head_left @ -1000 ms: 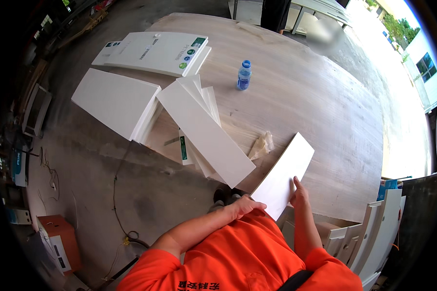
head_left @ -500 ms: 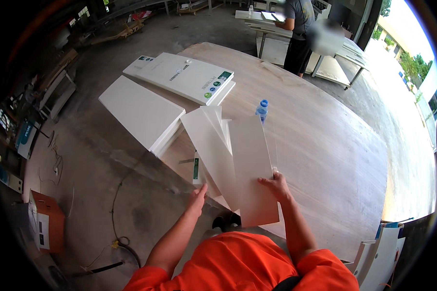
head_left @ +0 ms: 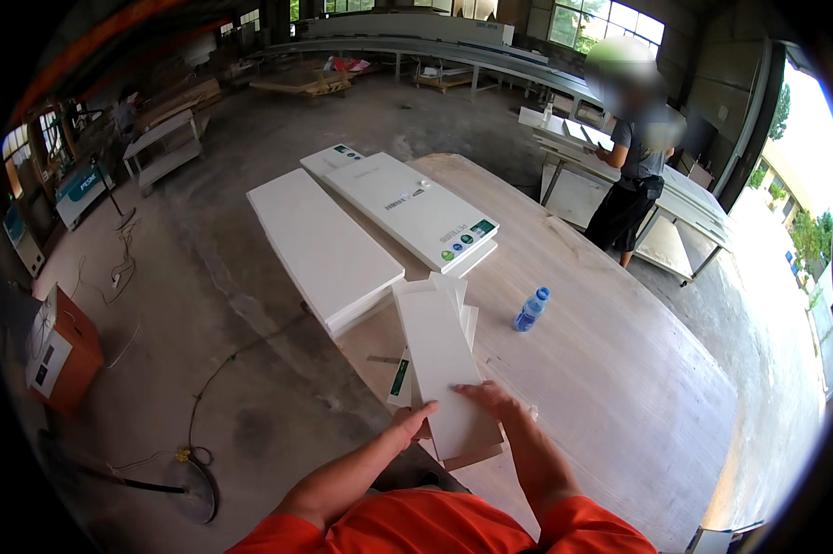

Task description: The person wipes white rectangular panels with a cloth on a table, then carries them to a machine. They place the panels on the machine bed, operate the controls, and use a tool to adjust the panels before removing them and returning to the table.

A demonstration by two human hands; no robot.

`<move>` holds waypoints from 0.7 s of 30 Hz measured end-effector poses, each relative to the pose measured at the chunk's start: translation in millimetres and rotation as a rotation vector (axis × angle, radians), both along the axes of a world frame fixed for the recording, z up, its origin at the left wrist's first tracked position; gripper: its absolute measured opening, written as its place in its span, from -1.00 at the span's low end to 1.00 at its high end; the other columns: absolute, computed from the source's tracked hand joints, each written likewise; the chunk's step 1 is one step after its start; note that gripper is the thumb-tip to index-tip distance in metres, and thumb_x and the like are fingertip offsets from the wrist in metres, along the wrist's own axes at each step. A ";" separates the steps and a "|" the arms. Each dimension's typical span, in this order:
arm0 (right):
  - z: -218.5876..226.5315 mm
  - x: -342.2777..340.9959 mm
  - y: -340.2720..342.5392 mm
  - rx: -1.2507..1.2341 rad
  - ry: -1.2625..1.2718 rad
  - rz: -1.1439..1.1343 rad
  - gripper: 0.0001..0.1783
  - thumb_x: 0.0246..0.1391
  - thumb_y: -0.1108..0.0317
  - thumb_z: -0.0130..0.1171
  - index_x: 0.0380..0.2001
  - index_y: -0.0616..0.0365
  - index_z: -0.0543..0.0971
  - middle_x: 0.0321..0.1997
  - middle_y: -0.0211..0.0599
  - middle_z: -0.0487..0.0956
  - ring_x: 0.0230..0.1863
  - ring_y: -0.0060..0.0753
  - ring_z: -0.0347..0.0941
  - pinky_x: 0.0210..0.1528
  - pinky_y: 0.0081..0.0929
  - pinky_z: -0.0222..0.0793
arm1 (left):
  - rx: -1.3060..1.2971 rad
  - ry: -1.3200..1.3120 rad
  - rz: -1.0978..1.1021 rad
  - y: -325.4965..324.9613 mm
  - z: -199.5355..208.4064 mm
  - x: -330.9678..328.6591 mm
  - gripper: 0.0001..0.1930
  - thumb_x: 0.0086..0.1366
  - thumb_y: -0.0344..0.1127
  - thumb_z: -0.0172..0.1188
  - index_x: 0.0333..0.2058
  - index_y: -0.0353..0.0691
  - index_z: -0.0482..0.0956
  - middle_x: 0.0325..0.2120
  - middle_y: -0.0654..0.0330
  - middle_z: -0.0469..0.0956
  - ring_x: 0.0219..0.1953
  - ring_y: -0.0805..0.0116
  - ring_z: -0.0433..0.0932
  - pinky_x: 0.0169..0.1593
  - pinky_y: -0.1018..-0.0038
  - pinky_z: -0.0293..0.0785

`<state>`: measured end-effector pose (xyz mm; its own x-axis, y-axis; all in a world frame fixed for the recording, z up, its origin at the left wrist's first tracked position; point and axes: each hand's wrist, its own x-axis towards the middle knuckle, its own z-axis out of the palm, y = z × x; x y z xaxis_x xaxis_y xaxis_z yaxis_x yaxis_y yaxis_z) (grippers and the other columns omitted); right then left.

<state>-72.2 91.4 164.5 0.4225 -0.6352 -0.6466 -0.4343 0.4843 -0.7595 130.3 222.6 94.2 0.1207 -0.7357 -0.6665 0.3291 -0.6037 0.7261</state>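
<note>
We stand in a big workshop with a grey concrete floor, at a wide pale wooden bench (head_left: 620,369). Two long white flat boxes (head_left: 329,245) lie at its far left corner; the upper one carries small green labels (head_left: 463,242) at its near end. A blue water bottle (head_left: 530,309) stands beside them. The white panel (head_left: 444,369), plain and narrow, lies atop a small stack at the near edge. Our left hand (head_left: 415,422) touches its left edge, fingers open; our right hand (head_left: 490,402) rests flat on it.
</note>
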 end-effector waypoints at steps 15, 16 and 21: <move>144.1 208.4 80.3 -0.567 -0.539 -0.231 -0.30 -0.09 0.05 0.61 -0.04 0.39 0.61 -0.15 -0.20 0.70 -0.18 -0.35 0.63 -0.10 -0.37 0.56 | -0.754 -0.019 -0.201 38.7 189.0 235.2 -0.25 0.18 0.02 0.50 0.13 -0.45 0.43 -0.10 0.03 0.61 -0.14 0.34 0.63 -0.18 0.41 0.62; 143.9 238.6 80.9 -0.572 -0.561 -0.206 -0.29 -0.10 0.05 0.61 -0.04 0.40 0.61 -0.14 -0.20 0.70 -0.17 -0.35 0.63 -0.10 -0.36 0.56 | -0.809 -0.014 -0.170 39.6 197.2 266.2 -0.21 0.17 0.02 0.51 0.15 -0.47 0.40 -0.06 -0.01 0.59 -0.10 0.31 0.62 -0.17 0.40 0.62; 130.0 399.2 83.5 -0.462 -0.382 -0.086 -0.24 -0.10 0.03 0.59 0.02 0.41 0.59 -0.14 -0.19 0.67 -0.12 -0.32 0.60 -0.05 -0.33 0.52 | -0.970 -0.092 0.126 13.0 211.2 428.8 -0.31 0.24 -0.09 0.48 0.17 -0.42 0.40 -0.03 0.05 0.58 -0.02 0.32 0.56 0.06 0.33 0.52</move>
<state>327.0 174.8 294.5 0.5047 -0.8564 -0.1086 -0.0634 0.0887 -0.9940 559.1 235.6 305.5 0.2575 -0.9370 0.2361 0.2672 0.3038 0.9145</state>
